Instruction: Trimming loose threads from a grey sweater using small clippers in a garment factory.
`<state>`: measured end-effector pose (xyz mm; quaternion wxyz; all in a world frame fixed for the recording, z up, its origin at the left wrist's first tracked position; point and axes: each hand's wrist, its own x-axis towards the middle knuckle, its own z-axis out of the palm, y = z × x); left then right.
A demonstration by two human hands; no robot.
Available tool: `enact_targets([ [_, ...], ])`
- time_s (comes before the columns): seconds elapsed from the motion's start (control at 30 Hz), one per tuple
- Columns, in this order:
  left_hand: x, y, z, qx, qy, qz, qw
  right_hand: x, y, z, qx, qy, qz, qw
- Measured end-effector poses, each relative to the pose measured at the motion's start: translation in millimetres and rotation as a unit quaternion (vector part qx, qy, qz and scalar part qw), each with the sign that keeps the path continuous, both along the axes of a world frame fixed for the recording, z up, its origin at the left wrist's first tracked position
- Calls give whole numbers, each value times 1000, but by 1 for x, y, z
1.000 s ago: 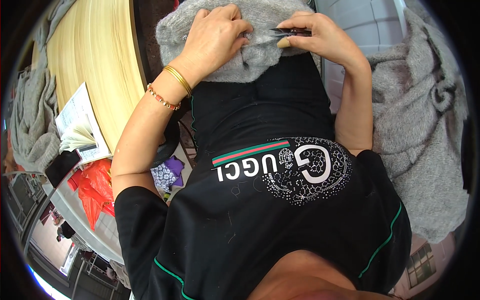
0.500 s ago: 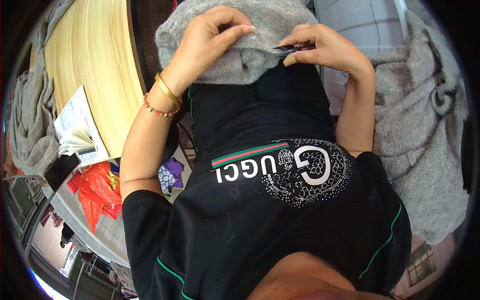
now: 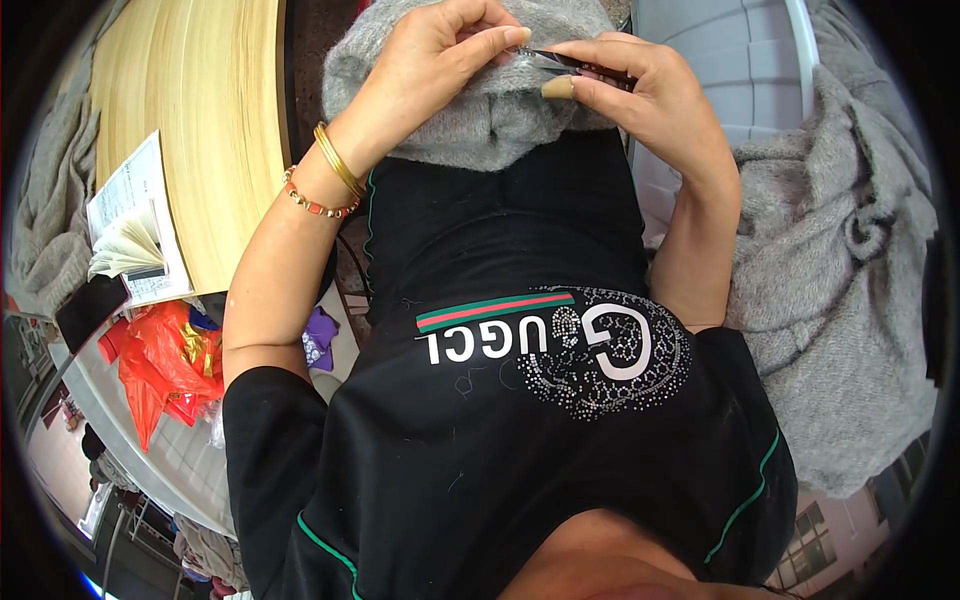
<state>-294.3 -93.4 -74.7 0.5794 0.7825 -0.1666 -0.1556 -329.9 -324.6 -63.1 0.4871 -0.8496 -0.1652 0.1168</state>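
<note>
A fuzzy grey knit garment (image 3: 490,130) lies bunched over my lap. Over its upper part, my left hand (image 3: 430,60) is closed in a pinch, thumb against fingers; what sits between the fingertips is too small to make out. My right hand (image 3: 665,100) grips a pair of dark thread snips (image 3: 555,58), with the thumb below and the fingers above. The blades are parted and point left, their tips close to my left fingertips and just over the knit. A tan cover (image 3: 558,88) sits on my right thumb tip.
A wood-grain table (image 3: 200,110) stands at left, with an open notebook (image 3: 140,245) and a phone (image 3: 92,312) by its edge. Below are red plastic bags (image 3: 165,370). At right, more grey knit (image 3: 830,300) hangs beside a pale plastic bin (image 3: 725,60).
My right hand has moved left and slightly up, bringing the snips to my left fingertips. The blades now show more clearly. My left hand has shifted slightly right and up.
</note>
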Motion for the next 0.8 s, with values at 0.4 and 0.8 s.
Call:
enact_targets([
  [0.4, -3, 1, 0, -24, -3, -10, 1000, 2, 12, -3, -95, -94, -20, 991],
  [0.8, -4, -1, -2, -31, 54, -4, 998, 6, 9, -8, -60, 14, -12, 998],
])
